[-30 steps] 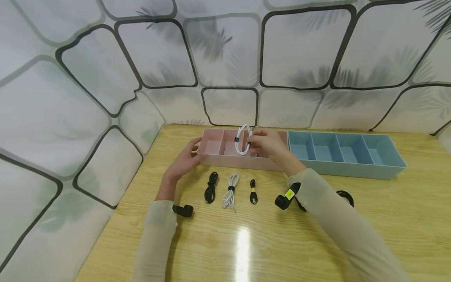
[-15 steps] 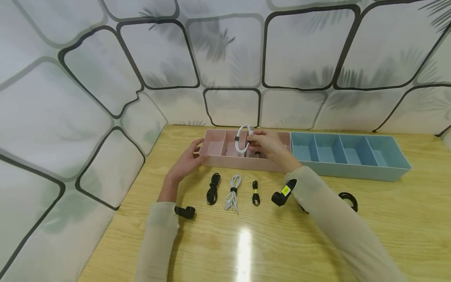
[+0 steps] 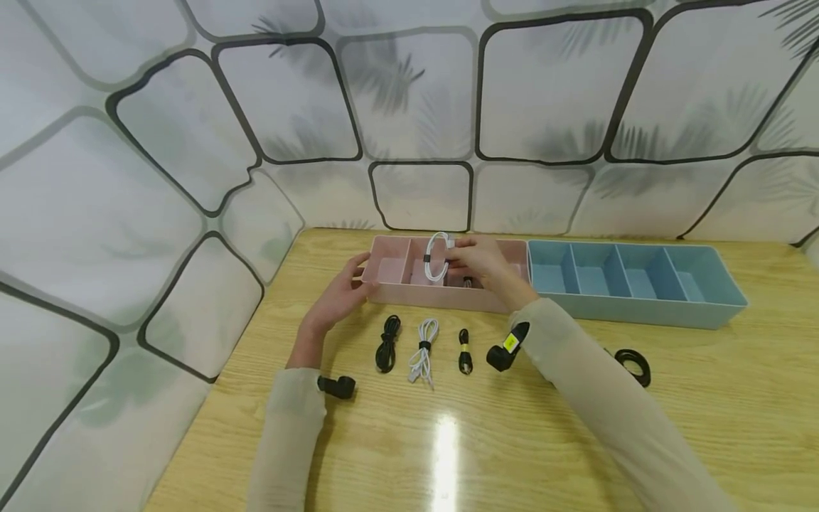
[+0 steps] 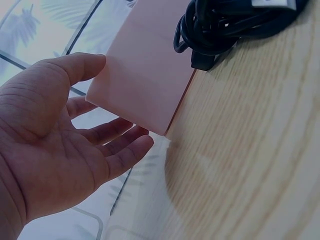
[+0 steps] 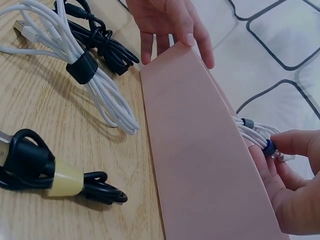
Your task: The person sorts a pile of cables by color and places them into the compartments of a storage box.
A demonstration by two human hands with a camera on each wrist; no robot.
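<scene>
A coiled white cable with a small dark band hangs over the pink box, above its second compartment from the left. Thumb and fingers of my right hand pinch the coil on its right side; the right wrist view shows them at a blue band. My left hand rests at the box's left end. Seen from the left wrist, the left thumb touches the box wall and the other fingers lie loosely extended by its end. Something small with a dark band lies in the third compartment, partly hidden by my right hand.
Right of the pink box stands a blue divided box. In front lie a black cable, a white cable and a small black cable with a yellow band. Another black coil lies beside my right sleeve. A patterned wall rises behind.
My right hand has shifted slightly left and down with the white coil. My left hand has stayed at the box's end.
</scene>
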